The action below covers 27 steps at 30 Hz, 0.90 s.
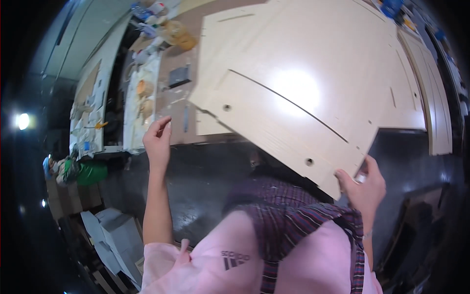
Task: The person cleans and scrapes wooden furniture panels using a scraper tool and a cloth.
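- A large, flat, pale cream wood-grain panel [274,125] fills the upper centre of the frame, lying tilted across other pale cream boards [404,115].
- Its near edge slants from centre left down to lower right, one corner pointing at the bottom of the frame. A thin dark slot [289,104] runs roughly parallel to that edge, with two round dark holes between them.
- From that corner, a side edge climbs toward the upper right. The far edges blend into the boards, so I cannot tell which way the long axis runs.
- The right hand [367,186], lower right, grips the panel near this corner, thumb on the top face.
- The left hand [157,139], left of centre, is raised apart from the panel, half open, fingers loosely bent.
- Beyond it, a small dark grey block [179,76] sits on a brown bench top [178,134].
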Tool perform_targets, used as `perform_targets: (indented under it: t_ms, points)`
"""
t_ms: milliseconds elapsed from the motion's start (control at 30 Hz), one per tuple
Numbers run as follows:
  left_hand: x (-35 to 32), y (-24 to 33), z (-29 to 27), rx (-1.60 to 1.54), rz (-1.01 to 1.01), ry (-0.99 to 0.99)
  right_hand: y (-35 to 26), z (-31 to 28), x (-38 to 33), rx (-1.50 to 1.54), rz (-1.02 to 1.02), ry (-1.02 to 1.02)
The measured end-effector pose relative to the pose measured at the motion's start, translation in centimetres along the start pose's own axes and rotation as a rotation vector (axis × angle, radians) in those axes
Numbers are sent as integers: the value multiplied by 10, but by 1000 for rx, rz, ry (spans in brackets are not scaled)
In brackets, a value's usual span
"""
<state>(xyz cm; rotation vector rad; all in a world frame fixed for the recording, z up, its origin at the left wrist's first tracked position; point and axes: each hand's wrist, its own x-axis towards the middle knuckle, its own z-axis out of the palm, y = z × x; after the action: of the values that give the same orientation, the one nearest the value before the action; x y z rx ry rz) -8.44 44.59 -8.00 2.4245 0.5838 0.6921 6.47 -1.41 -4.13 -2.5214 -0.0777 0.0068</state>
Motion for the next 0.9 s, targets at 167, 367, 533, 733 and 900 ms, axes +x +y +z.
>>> perform_targets:
  t_ms: [167, 367, 533, 733, 900]
  points:
    - [31, -156, -55, -170, -475, 355, -25, -3, -2, -203, 16, 29]
    - [80, -232, -56, 449, -594, 275, -41, -1, -2, -264, 167, -13]
    - [83, -231, -49, 627, -815, 153, -42, 4, -6, -290, 251, -20]
    - [79, -241, -80, 456, -525, 275, -52, 6, -8, -260, 261, -13]
    - [101, -235, -94, 712, -384, 63, -13, 11, -6, 63, 182, -60]
